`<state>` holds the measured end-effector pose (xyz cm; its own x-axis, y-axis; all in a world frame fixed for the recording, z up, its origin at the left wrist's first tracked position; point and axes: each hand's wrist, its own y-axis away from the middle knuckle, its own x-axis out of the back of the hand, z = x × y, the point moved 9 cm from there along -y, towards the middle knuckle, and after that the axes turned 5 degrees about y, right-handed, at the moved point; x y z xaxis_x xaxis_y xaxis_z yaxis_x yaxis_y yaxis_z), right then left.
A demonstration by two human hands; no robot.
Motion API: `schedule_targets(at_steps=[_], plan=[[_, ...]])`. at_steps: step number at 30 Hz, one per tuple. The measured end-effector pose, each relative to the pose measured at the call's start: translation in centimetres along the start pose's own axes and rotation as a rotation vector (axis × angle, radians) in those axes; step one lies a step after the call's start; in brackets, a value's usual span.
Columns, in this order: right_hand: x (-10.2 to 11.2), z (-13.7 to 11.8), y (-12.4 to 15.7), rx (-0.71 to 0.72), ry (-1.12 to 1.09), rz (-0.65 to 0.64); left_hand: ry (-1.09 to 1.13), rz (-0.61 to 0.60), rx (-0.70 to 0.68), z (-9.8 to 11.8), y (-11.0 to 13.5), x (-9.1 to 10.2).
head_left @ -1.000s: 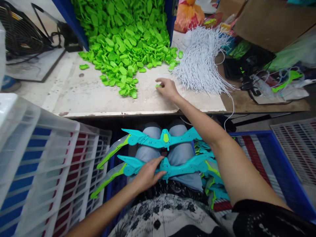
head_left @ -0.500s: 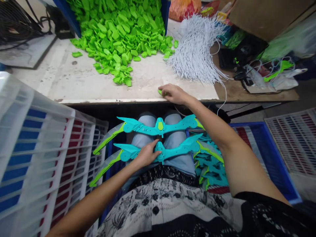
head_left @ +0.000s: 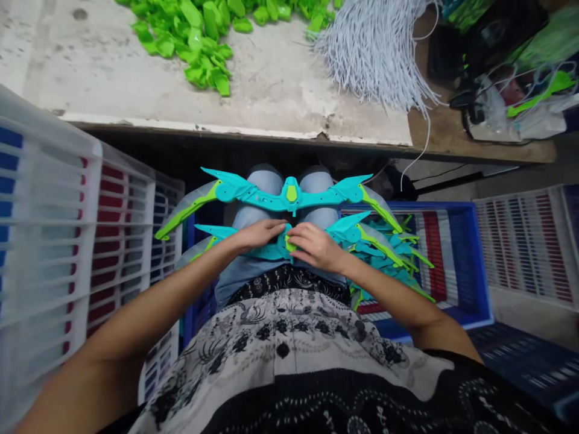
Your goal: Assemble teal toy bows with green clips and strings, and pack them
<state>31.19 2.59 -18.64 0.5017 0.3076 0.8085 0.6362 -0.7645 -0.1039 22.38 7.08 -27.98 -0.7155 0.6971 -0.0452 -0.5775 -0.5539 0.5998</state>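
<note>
Two teal toy bows with green tips lie across my lap. The far bow has a green piece set in its middle. On the near bow my left hand grips the centre from the left. My right hand pinches a small green plastic piece and presses it against that bow's middle. Both hands meet at the centre, fingers closed.
A worn table ahead holds a heap of green pieces and a bundle of white cords. A white slatted crate stands at my left. A blue crate with more teal bows sits at my right.
My right hand came back from the table edge with a green piece and now rests on the near bow beside my left hand. The view tilted down.
</note>
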Motion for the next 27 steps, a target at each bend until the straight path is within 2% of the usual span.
schedule_targets(at_steps=[3,8,10,13,16,19,24,27], plan=[[-1.9,0.0,1.1,-0.045,0.045,0.046,0.080,-0.067,0.033,-0.4,0.1,-0.6],[-2.6,1.1,1.3,-0.152,0.005,0.143,0.048,-0.145,-0.032,0.1,0.3,-0.8],[-2.7,1.5,1.6,-0.225,-0.054,0.184,0.018,-0.139,-0.043,0.0,0.3,-0.8],[-2.7,2.7,2.1,-0.406,-0.119,0.233,0.023,-0.074,-0.024,-0.7,0.0,-0.8],[-3.5,3.7,1.9,-0.568,-0.106,0.111,0.072,-0.086,-0.057,-0.7,0.0,-1.4],[-4.4,4.2,1.2,-0.624,-0.071,-0.082,0.029,-0.054,-0.095,-0.7,0.0,-1.4],[-4.5,4.3,0.4,-0.581,-0.034,-0.141,-0.033,0.046,-0.118,-1.0,0.2,-0.4],[-4.7,3.9,-0.3,-0.506,0.030,-0.162,-0.052,0.103,-0.123,-0.7,0.4,0.6]])
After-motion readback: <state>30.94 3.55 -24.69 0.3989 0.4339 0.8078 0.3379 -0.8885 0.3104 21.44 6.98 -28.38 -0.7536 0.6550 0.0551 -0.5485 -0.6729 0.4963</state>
